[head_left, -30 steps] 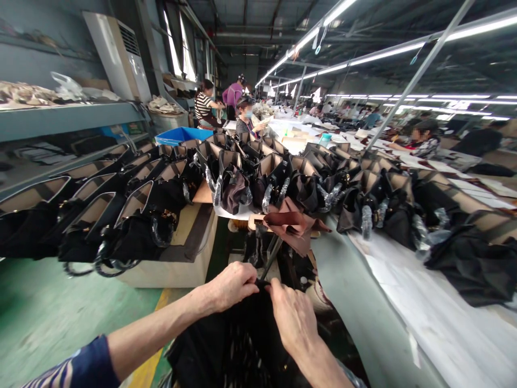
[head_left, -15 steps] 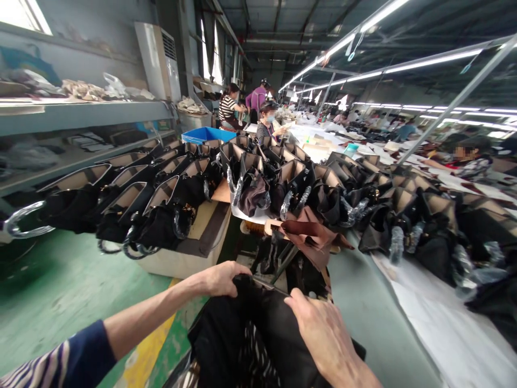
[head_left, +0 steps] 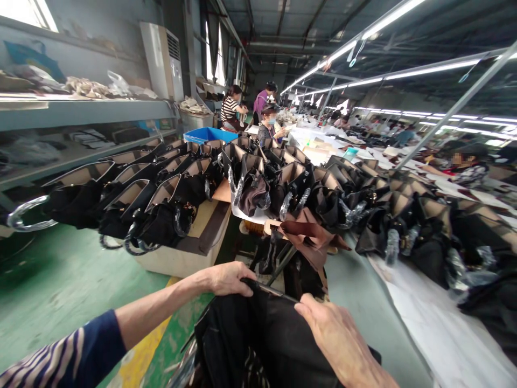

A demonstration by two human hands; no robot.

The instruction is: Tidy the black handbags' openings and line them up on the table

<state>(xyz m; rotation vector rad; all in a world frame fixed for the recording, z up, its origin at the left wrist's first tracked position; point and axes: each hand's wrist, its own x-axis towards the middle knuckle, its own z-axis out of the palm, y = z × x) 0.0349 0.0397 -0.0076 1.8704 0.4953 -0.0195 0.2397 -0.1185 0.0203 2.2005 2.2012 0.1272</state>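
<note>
A black bag point(head_left: 278, 328) lies low in front of me, its upper edge stretched between both hands. My left hand point(head_left: 232, 279) pinches the left end of that edge, thumb on the near side. Along the right part of the edge, my right hand point(head_left: 335, 328) is closed with its thumb on top; its other fingers are hidden behind the fabric. Clear plastic wrapping point(head_left: 186, 364) shows at the bag's lower left. Just beyond the edge hangs a brown leather piece point(head_left: 311, 231) over a dark frame.
Rows of black handbags point(head_left: 161, 207) with plastic-wrapped handles stand left, ahead and right. A grey-green table point(head_left: 359, 302) runs along my right side. Behind the bags are a blue bin point(head_left: 210, 134) and several people at work. A shelf point(head_left: 89, 116) lines the left wall.
The bag's upper edge has been pulled straighter between my hands. Both hands have shifted slightly right, the right one also a little lower.
</note>
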